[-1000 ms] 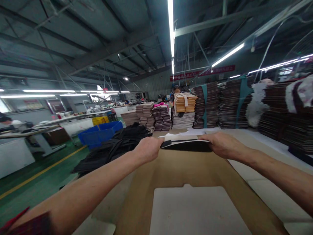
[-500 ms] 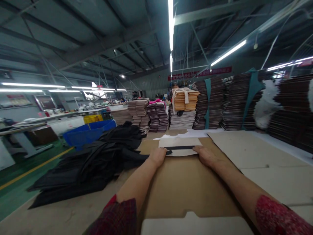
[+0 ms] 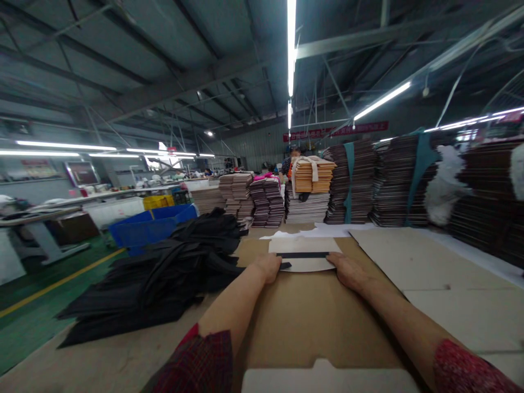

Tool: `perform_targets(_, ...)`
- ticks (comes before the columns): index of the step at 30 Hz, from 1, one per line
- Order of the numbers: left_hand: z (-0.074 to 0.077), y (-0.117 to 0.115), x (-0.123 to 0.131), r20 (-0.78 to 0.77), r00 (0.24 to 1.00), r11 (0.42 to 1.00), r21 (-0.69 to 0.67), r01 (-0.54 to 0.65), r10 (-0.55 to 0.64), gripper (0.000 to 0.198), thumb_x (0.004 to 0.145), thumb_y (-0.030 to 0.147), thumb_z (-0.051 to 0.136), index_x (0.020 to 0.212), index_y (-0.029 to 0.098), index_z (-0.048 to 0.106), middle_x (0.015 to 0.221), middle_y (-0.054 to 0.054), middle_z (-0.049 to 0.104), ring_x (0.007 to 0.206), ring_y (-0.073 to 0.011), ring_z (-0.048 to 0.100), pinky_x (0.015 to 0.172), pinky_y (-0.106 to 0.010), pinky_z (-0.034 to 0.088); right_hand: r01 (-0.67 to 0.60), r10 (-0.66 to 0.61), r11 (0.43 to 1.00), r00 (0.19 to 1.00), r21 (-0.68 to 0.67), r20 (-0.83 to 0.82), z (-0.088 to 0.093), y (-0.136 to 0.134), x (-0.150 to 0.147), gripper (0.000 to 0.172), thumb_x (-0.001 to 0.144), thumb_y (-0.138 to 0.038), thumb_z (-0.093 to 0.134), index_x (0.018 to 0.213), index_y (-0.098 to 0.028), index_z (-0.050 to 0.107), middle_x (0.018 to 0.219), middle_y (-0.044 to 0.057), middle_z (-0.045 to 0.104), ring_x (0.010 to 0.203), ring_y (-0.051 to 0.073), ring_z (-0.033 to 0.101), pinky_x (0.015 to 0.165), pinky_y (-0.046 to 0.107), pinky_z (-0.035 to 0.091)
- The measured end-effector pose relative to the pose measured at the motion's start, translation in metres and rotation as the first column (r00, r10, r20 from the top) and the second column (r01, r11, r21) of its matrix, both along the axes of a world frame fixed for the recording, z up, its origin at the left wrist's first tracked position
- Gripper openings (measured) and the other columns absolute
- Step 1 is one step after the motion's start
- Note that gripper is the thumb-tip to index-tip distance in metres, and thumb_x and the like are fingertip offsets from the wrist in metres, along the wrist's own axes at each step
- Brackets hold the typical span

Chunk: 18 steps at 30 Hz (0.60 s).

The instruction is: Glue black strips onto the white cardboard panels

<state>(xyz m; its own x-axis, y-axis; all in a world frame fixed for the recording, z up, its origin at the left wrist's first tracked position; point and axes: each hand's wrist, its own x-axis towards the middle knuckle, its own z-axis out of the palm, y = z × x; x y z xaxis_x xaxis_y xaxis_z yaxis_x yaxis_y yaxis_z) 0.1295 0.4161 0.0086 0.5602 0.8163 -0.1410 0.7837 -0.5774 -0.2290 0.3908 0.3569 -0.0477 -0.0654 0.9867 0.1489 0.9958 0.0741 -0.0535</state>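
Left hand (image 3: 269, 267) and right hand (image 3: 347, 271), apart, grip a strip (image 3: 303, 255) across a card (image 3: 305, 244), seemingly aligning it; next likely needs steady tension.

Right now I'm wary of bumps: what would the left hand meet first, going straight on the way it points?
The left hand would first cross the card it touches; past that, probably the white paper, though depth is unclear.

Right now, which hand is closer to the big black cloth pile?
Left. The left hand is just right of the black cloth pile; the right hand is farther off, at the right end of the black strip.
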Motion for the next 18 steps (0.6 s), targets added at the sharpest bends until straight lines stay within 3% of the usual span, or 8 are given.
perform_targets(3, 0.022, -0.021, 0.006, -0.037, 0.999, 1.0, -0.019, -0.021, 0.02, 0.038, 0.091, 0.035, 0.064, 0.123, 0.017, 0.057, 0.124, -0.01, 0.059, 0.104, -0.0228, 0.062, 0.087, -0.044, 0.055, 0.041, -0.04, 0.998, 0.999, -0.042, 0.034, 0.014, -0.008, -0.001, 0.068, 0.077, -0.004, 0.047, 0.143, -0.016, 0.047, 0.153, 0.016, 0.038, 0.141, 0.032, 0.035, 0.111, 0.054, 0.031)
perform_targets(6, 0.051, -0.058, 0.008, -0.038, 0.999, 0.999, -0.043, -0.005, 0.004, 0.029, 0.092, 0.034, 0.061, 0.116, 0.016, 0.061, 0.118, -0.009, 0.063, 0.104, -0.0226, 0.063, 0.089, -0.043, 0.054, 0.061, -0.056, 0.995, 0.996, -0.074, 0.063, 0.034, -0.039, 0.002, 0.073, 0.075, -0.005, 0.051, 0.147, -0.014, 0.041, 0.158, 0.02, 0.027, 0.144, 0.04, 0.022, 0.108, 0.066, 0.025)
perform_targets(9, 0.078, -0.106, -0.002, -0.004, 1.0, 0.999, -0.04, 0.009, -0.009, 0.03, 0.091, 0.023, 0.054, 0.118, 0.012, 0.063, 0.124, -0.02, 0.062, 0.119, -0.0327, 0.057, 0.097, -0.045, 0.048, -0.013, 0.021, 0.993, 0.997, -0.113, 0.068, 0.049, -0.094, 0.006, 0.071, 0.079, -0.005, 0.046, 0.149, -0.012, 0.037, 0.156, 0.018, 0.031, 0.144, 0.036, 0.024, 0.113, 0.057, 0.025)
perform_targets(11, 0.09, -0.146, -0.016, -0.007, 1.0, 0.997, -0.076, 0.002, -0.003, 0.031, 0.088, 0.022, 0.053, 0.114, 0.011, 0.065, 0.12, -0.023, 0.064, 0.116, -0.0367, 0.059, 0.094, -0.046, 0.049, -0.096, 0.102, 0.984, 0.994, -0.153, 0.029, 0.052, -0.14, 0.007, 0.067, 0.082, -0.007, 0.045, 0.148, -0.01, 0.037, 0.153, 0.018, 0.038, 0.142, 0.031, 0.031, 0.115, 0.048, 0.027)
perform_targets(14, 0.091, -0.214, -0.045, -0.041, 0.999, 0.989, -0.151, 0.006, -0.012, 0.028, 0.082, 0.017, 0.055, 0.104, 0.011, 0.07, 0.104, -0.022, 0.071, 0.098, -0.035, 0.068, 0.08, -0.043, 0.055, -0.214, 0.197, 0.962, 0.974, -0.17, -0.109, 0.046, -0.209, 0.002, 0.059, 0.085, -0.014, 0.044, 0.143, -0.01, 0.045, 0.145, 0.016, 0.05, 0.135, 0.026, 0.044, 0.114, 0.04, 0.032)
perform_targets(18, 0.066, -0.288, -0.074, -0.087, 0.996, 0.964, -0.267, 0.008, -0.032, 0.024, 0.068, 0.009, 0.063, 0.089, 0.012, 0.074, 0.088, -0.021, 0.074, 0.079, -0.0332, 0.071, 0.066, -0.039, 0.058, -0.253, 0.227, 0.959, 0.956, -0.129, -0.186, 0.019, -0.27, -0.01, 0.051, 0.084, -0.016, 0.046, 0.134, -0.015, 0.056, 0.137, 0.013, 0.058, 0.126, 0.025, 0.054, 0.109, 0.039, 0.04)
